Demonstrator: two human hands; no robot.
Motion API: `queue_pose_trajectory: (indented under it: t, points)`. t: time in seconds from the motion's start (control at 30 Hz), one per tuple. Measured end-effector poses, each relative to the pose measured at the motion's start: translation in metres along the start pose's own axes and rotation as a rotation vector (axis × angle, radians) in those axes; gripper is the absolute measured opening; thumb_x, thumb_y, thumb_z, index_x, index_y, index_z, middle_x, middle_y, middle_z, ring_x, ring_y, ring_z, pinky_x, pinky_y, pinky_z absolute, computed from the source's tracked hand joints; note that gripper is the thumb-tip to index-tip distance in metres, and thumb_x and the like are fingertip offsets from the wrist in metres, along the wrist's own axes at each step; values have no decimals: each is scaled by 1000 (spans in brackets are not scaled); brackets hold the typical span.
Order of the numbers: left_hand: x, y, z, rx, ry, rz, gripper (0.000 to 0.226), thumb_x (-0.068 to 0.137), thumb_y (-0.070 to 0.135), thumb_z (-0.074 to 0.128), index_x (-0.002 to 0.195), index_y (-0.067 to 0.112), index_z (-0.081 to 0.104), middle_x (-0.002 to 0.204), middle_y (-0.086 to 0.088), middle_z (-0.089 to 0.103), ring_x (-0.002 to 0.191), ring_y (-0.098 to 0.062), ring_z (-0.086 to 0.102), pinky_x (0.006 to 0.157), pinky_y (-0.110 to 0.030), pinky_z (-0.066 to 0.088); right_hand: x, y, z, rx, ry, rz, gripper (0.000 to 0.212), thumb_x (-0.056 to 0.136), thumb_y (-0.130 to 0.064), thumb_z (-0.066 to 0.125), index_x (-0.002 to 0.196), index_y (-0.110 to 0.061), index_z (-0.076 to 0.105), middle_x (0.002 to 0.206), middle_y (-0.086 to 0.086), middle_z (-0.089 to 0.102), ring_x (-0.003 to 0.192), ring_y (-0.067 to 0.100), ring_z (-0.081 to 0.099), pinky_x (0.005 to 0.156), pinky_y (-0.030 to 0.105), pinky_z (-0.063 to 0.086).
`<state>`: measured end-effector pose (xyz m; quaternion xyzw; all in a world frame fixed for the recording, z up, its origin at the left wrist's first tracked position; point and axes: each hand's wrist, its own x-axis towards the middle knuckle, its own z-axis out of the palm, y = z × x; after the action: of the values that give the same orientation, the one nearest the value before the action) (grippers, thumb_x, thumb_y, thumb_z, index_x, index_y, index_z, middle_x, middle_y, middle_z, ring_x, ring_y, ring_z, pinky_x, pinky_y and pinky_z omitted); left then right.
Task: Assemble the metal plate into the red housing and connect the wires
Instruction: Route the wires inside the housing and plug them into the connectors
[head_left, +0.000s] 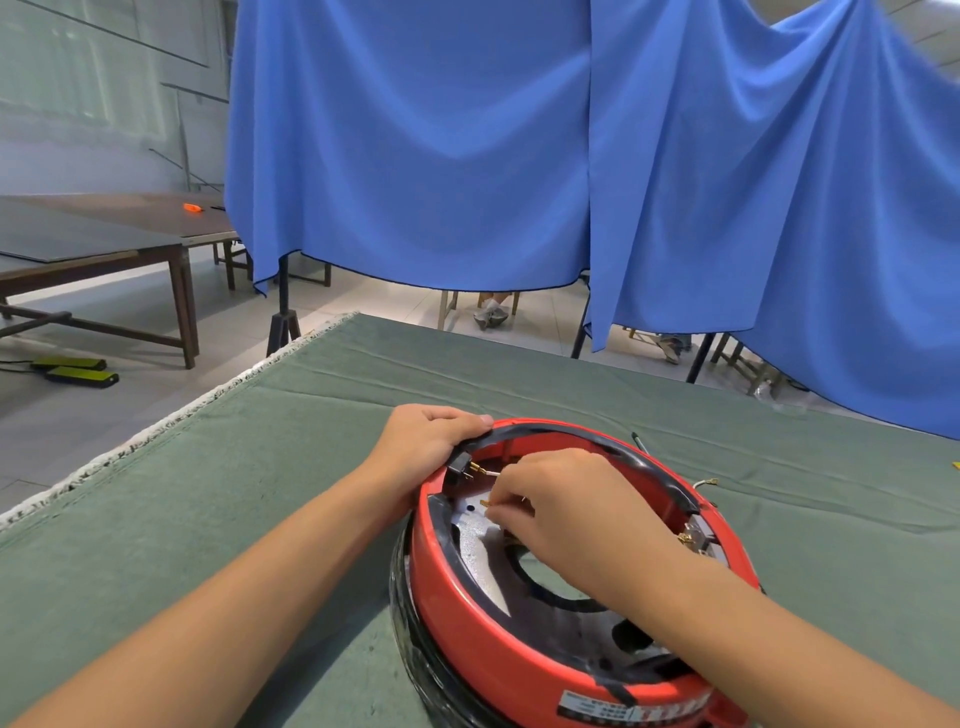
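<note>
Left hand (426, 441): we see it bare, no glove, no ring that we can make out.
Right hand (566, 512): bare as well, no glove; fingernails short where they show.
Forearms: both uncovered all the way back from the grip to the picture's lower edge; no sleeve, watch or band shows.
Markings: we find none.

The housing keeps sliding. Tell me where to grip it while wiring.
Grip the red housing at its far-left rim, coming from outside, as the left hand does: the raised rim offers a lip, and this leaves the right hand free inside.
</note>
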<state>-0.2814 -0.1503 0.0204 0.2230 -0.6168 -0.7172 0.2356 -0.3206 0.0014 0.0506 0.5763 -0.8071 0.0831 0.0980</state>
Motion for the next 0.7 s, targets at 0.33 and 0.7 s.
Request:
queue_pose_trajectory:
  t: [0.33,0.7]
  points:
    - [-2,1,0,-26,-7,-12,10,82,6,69,83,-4,72,75,-17,66,62,-24,59,59,-27,53,3,-5,2,-135,59,59,26,98,-32,42,105,-29,66,103,-8,59,94,19,60,69,30,45]
    - [-2,1,0,-39,-10,-18,13,81,6,70,85,-6,71,75,-17,68,60,-21,61,58,-26,54,7,-7,4,-167,60,50,26,100,-34,40,112,-24,61,108,-4,56,94,26,61,72,36,48]
